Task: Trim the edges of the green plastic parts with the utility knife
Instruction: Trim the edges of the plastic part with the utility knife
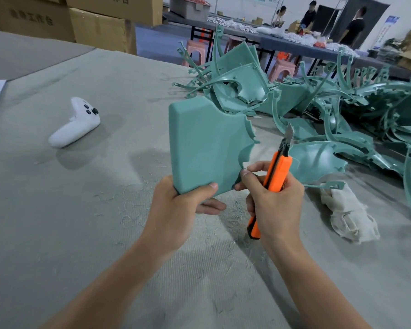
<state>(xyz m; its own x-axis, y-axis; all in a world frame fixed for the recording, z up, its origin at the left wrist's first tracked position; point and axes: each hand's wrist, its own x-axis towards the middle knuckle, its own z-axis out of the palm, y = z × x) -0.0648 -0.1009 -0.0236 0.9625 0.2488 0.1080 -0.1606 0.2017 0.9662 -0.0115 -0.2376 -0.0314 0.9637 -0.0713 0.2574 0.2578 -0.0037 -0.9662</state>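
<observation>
Both hands are gripping as I'm watching: left hand the green part by its lower corner, right hand the utility knife, upright just right of the notched edge.

Over the desk before me, my left hand holds a plastic part. Just right of it, my right hand holds the utility knife, blade up beside the part's right edge. A controller lies on the desk well to the left. The pile of plastic parts spreads behind and to the right, with a rag before it. Cardboard boxes stand behind the desk at the left, and stools stand farther back.
</observation>
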